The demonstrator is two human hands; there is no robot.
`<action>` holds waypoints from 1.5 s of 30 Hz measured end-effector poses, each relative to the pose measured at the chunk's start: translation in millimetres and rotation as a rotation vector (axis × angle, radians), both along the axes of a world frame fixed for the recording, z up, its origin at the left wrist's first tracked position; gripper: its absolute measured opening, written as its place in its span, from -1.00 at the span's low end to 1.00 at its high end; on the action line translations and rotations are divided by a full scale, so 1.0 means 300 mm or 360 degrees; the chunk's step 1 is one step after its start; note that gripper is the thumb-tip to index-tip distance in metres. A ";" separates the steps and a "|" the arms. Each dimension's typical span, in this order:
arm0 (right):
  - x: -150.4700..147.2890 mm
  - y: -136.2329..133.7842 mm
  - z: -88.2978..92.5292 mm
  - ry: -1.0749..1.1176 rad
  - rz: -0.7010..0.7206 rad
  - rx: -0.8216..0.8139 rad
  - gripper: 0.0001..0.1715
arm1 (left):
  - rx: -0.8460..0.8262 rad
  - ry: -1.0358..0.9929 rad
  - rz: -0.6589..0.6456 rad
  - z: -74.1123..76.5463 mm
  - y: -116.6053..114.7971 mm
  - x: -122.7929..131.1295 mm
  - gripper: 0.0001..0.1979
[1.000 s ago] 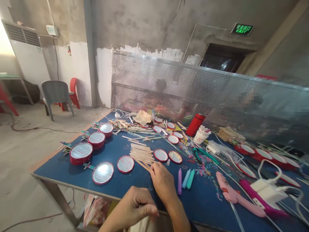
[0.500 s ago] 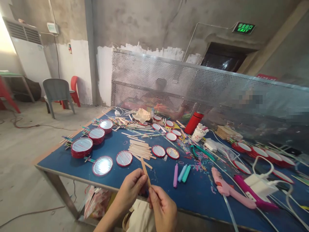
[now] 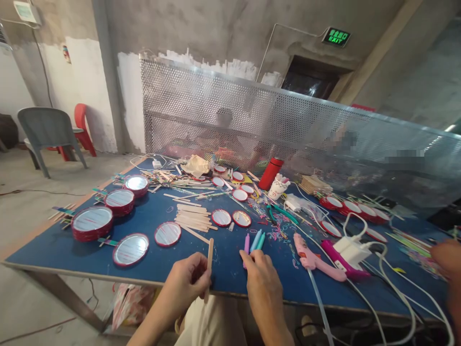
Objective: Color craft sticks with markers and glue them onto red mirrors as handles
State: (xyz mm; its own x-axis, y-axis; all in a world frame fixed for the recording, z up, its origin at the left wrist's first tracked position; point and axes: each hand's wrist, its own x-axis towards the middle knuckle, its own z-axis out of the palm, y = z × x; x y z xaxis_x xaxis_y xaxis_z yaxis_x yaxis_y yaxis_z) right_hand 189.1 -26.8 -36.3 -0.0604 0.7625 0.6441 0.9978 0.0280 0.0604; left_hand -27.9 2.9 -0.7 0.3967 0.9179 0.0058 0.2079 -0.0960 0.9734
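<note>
A flat wooden craft stick (image 3: 210, 262) stands nearly upright in my left hand (image 3: 189, 278), pinched between thumb and fingers near the table's front edge. My right hand (image 3: 264, 283) is over the lower ends of three markers, its thumb and forefinger closed around the purple marker (image 3: 247, 244). Beside that lie a blue marker (image 3: 256, 240) and a teal marker (image 3: 261, 241), partly covered by my fingers. Loose craft sticks (image 3: 192, 217) are heaped beyond my left hand. Close by is a round, red-rimmed disc (image 3: 167, 234) with a pale striped top.
Stacked red-rimmed discs (image 3: 91, 223) stand at the left. A red flask (image 3: 271, 173), a paper cup (image 3: 278, 186) and coloured bits are farther back. To the right are a pink glue gun (image 3: 317, 262), a power strip (image 3: 344, 259) with cables, and another person's blurred hand (image 3: 448, 262).
My right hand has left the craft stick and moved right to the markers. My left hand keeps the stick, now more upright. The view has shifted right, and another person's hand appears at the right edge.
</note>
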 end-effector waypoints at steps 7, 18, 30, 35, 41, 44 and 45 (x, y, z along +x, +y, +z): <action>0.001 -0.001 0.047 -0.0032 0.0059 -0.0236 -0.61 | 0.0095 0.0077 0.0005 -0.005 0.002 0.014 -0.89; -0.053 0.007 0.053 -0.0099 0.0152 -0.0379 -0.44 | 0.0112 0.0135 -0.0003 -0.006 -0.009 0.013 -0.89; -0.144 0.147 0.149 -0.0065 -0.0082 -0.0812 -0.69 | 0.0041 0.0049 -0.0055 0.000 0.001 0.000 -0.79; -0.119 0.093 0.156 -0.0103 -0.0187 -0.0815 -0.71 | 0.0095 0.0113 0.0023 -0.006 0.004 0.009 -0.76; -0.082 0.066 0.117 -0.0070 -0.0173 -0.0448 -0.83 | 0.0111 0.0166 0.0012 -0.010 0.000 0.021 -0.79; -0.072 0.066 0.081 0.0215 -0.0156 0.0058 -0.83 | 0.0143 0.0183 0.0043 -0.004 -0.001 0.025 -0.80; -0.071 0.065 0.069 0.0382 -0.0091 0.0273 -0.82 | 0.0145 0.0193 0.0047 -0.002 -0.001 0.027 -0.80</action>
